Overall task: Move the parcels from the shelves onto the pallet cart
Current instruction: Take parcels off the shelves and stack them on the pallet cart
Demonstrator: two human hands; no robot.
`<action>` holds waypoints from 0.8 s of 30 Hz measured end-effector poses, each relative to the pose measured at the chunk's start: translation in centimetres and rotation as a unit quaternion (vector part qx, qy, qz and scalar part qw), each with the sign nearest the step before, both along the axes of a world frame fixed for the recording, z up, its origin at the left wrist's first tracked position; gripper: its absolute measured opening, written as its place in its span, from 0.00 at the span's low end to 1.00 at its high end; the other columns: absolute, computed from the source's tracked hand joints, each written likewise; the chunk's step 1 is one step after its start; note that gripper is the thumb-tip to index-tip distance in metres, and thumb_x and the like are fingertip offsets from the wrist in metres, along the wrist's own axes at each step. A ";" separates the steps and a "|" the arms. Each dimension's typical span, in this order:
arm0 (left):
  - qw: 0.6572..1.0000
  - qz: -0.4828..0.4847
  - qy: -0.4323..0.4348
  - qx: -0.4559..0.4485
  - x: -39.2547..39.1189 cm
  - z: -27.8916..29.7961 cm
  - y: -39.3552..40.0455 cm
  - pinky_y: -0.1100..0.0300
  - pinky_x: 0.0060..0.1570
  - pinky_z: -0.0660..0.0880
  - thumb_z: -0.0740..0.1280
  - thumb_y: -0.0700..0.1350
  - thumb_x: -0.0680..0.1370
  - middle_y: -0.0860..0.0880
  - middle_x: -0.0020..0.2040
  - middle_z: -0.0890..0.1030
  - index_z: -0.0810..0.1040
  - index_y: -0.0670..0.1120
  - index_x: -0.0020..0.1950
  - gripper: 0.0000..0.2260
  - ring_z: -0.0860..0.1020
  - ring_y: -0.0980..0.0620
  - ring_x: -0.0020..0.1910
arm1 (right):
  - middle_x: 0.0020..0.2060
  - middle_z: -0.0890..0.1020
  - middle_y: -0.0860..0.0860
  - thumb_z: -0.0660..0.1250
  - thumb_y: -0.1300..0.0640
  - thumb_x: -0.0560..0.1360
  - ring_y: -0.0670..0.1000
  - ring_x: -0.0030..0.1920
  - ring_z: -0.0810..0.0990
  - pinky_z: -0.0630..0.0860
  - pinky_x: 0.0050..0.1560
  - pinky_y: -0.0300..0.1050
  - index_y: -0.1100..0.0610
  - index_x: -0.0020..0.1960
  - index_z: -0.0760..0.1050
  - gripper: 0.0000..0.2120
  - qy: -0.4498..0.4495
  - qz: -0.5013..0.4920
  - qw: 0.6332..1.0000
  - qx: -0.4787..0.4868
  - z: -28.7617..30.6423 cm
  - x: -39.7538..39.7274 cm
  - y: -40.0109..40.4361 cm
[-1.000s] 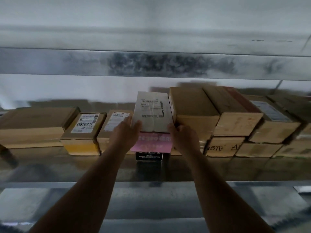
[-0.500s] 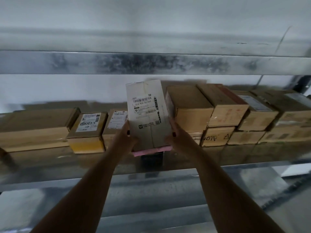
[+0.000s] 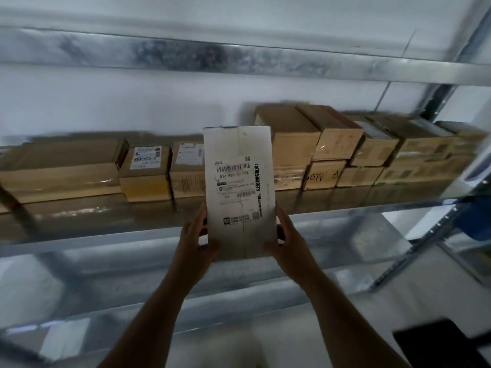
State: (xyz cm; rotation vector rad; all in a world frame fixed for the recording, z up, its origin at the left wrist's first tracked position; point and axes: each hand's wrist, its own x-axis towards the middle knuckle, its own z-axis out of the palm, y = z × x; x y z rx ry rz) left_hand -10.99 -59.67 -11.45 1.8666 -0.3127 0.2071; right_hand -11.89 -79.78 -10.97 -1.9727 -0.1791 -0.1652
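A pale grey parcel (image 3: 240, 192) with a barcode label stands upright in the air in front of the metal shelf (image 3: 106, 237). My left hand (image 3: 195, 241) grips its lower left edge and my right hand (image 3: 288, 241) grips its lower right edge. A row of brown cardboard parcels lies along the shelf behind: a long flat box (image 3: 59, 170) at the left, two small labelled boxes (image 3: 146, 172) beside it, and a stacked group (image 3: 334, 144) to the right. The pallet cart is out of view.
An upper shelf beam (image 3: 239, 57) crosses overhead. A shelf upright (image 3: 414, 251) with diagonal bracing stands at the right. A lower shelf level (image 3: 239, 301) lies beneath my arms. Something dark (image 3: 438, 343) sits at the bottom right.
The grey parcel has come off the shelf row and toward me, tipped upright. Its pink lower part no longer shows. The view has swung left, so the shelf's right upright appears.
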 end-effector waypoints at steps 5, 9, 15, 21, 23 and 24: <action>0.999 -0.036 0.000 -0.029 -3.2 0.4 -2.7 0.74 0.34 0.75 0.66 0.32 0.74 0.69 0.52 0.66 0.59 0.66 0.61 0.33 0.68 0.79 0.51 | 0.60 0.79 0.46 0.68 0.57 0.75 0.45 0.58 0.78 0.80 0.54 0.51 0.31 0.70 0.55 0.35 0.021 -0.039 0.999 -0.019 -0.1 -4.2 -2.2; 0.998 -0.065 0.000 -0.017 -4.7 1.3 -5.2 0.75 0.34 0.74 0.66 0.32 0.73 0.77 0.49 0.69 0.59 0.67 0.60 0.32 0.68 0.80 0.50 | 0.61 0.77 0.45 0.68 0.57 0.75 0.45 0.60 0.77 0.79 0.56 0.52 0.37 0.69 0.57 0.31 0.008 -0.066 0.998 -0.021 0.8 -6.8 -4.4; 0.996 -0.093 0.013 -0.011 -6.6 2.6 -10.2 0.73 0.31 0.74 0.67 0.34 0.73 0.66 0.52 0.70 0.58 0.72 0.60 0.35 0.73 0.70 0.51 | 0.63 0.75 0.46 0.70 0.58 0.74 0.47 0.61 0.77 0.80 0.54 0.50 0.42 0.73 0.57 0.34 -0.022 -0.089 0.996 0.021 2.0 -10.8 -9.4; 0.989 -0.145 0.037 -0.005 -9.7 3.7 -20.1 0.65 0.35 0.77 0.66 0.35 0.74 0.60 0.56 0.67 0.56 0.72 0.64 0.36 0.71 0.60 0.55 | 0.67 0.72 0.45 0.70 0.54 0.74 0.45 0.65 0.73 0.78 0.57 0.49 0.38 0.75 0.52 0.38 -0.034 -0.143 0.989 0.026 2.6 -16.5 -18.6; 0.986 -0.164 0.041 0.007 -11.1 3.9 -24.3 0.65 0.36 0.77 0.66 0.36 0.74 0.57 0.59 0.67 0.55 0.65 0.71 0.35 0.71 0.59 0.55 | 0.66 0.72 0.40 0.69 0.51 0.74 0.40 0.63 0.73 0.78 0.57 0.44 0.29 0.71 0.50 0.38 -0.036 -0.170 0.985 0.019 2.9 -19.1 -22.4; 0.983 -0.180 0.039 0.005 -11.9 4.0 -26.4 0.66 0.36 0.77 0.66 0.36 0.74 0.58 0.58 0.68 0.55 0.64 0.70 0.35 0.72 0.59 0.54 | 0.65 0.71 0.37 0.69 0.51 0.74 0.38 0.63 0.72 0.77 0.57 0.42 0.24 0.68 0.50 0.37 -0.038 -0.185 0.982 0.019 3.1 -20.4 -24.3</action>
